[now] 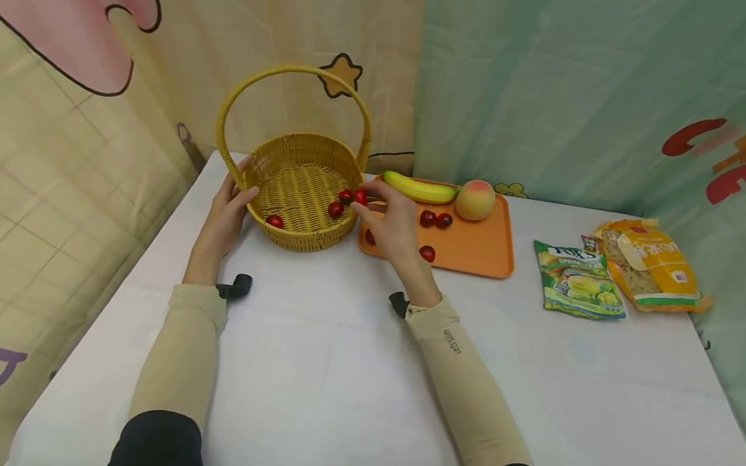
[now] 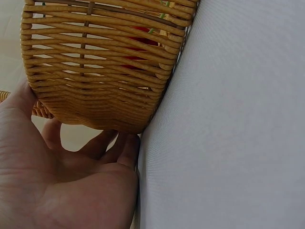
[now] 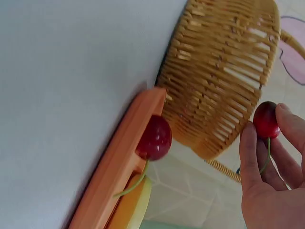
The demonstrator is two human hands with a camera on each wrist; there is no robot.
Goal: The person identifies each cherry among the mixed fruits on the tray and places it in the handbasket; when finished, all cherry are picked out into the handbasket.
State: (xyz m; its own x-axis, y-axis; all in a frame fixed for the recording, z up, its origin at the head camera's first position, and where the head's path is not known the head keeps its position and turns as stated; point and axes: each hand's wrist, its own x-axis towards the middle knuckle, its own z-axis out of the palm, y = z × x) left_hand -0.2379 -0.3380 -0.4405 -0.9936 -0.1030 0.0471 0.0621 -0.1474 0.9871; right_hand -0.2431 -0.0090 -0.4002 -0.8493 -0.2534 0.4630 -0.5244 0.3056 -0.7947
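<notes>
A yellow woven basket [image 1: 294,240] with a tall arched handle stands at the back left of the table. My left hand [image 1: 221,215] grips its left side, thumb at the rim; in the left wrist view the fingers reach round the wicker toward its base. My right hand [image 1: 395,220] pinches a red cherry [image 3: 267,119] between thumb and fingers at the basket's right rim. Inside the basket lie other cherries, one [image 1: 275,221] near the left wall. Beside it, an orange tray [image 1: 475,258] bears several cherries [image 1: 427,253], a banana [image 1: 418,188] and a peach [image 1: 475,200].
Right of the tray lie a green snack bag [image 1: 580,283] and a yellow-orange bag [image 1: 657,264], overlapping. The white table [image 1: 337,375] stretches in front of the basket and tray. Printed curtains [image 1: 551,94] hang close behind the table.
</notes>
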